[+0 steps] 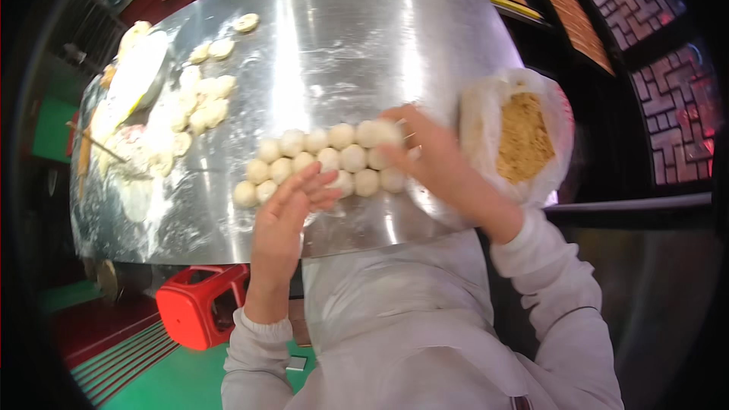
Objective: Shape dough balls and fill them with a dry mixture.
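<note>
Round pale dough balls point(353, 158) sit packed in three rows on a stainless steel table point(364, 68). My left hand point(296, 196) rests over the front rows with its fingers apart, touching or just above the balls. At the right end of the back row is my right hand point(418, 139), its thumb and fingers around a dough ball point(386, 132); motion blurs it, and whether the ball is lifted cannot be told. White flour is smeared around the rows. Flattened and lumpy dough pieces point(211, 108) lie further left on the table.
An open plastic bag of tan crumbly material point(527, 136) stands to the right of the balls. At the far left are a large bright bowl point(151, 62), a thin stick point(97, 142) and more floured dough. A red plastic stool point(191, 307) stands below the table's front edge.
</note>
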Tool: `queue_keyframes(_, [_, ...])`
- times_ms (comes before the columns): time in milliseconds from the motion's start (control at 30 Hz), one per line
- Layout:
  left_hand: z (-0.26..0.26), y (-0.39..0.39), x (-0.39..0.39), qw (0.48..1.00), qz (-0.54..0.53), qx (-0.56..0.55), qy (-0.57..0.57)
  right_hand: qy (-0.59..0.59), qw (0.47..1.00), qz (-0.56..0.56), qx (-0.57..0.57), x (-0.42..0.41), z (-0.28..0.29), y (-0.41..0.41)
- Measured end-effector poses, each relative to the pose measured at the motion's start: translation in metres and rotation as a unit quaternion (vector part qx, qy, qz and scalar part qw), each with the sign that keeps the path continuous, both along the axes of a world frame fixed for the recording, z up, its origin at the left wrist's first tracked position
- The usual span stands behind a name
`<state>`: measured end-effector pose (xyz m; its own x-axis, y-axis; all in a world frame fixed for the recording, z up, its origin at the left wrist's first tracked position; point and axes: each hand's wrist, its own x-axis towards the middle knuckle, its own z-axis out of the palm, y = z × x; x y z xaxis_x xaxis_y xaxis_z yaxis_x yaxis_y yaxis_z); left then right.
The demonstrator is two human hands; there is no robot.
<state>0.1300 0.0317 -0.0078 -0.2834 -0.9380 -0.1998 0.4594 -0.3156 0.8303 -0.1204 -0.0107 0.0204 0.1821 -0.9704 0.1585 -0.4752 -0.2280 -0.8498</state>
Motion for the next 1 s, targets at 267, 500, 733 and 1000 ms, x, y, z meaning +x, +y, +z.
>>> queue_keyframes(267, [-0.029, -0.137, 0.140, 0.856, 0.302, -0.109, -0.404, 0.353, 0.931, 0.089, -0.013, -0.041, -0.064, -0.046])
queue_keyframes(500, [-0.083, -0.247, 0.225, 0.609, 0.260, -0.320, -0.677, 0.290, 0.953, -0.027, -0.087, -0.044, 0.033, -0.012])
queue_keyframes(733, [-0.062, -0.255, 0.223, 0.521, 0.100, -0.308, -0.790, 0.447, 0.880, -0.137, 0.080, -0.181, 0.040, 0.019])
queue_keyframes(1000, [-0.048, -0.237, 0.213, 0.614, 0.136, -0.258, -0.733, 0.456, 0.878, -0.144, -0.011, -0.197, -0.037, 0.025])
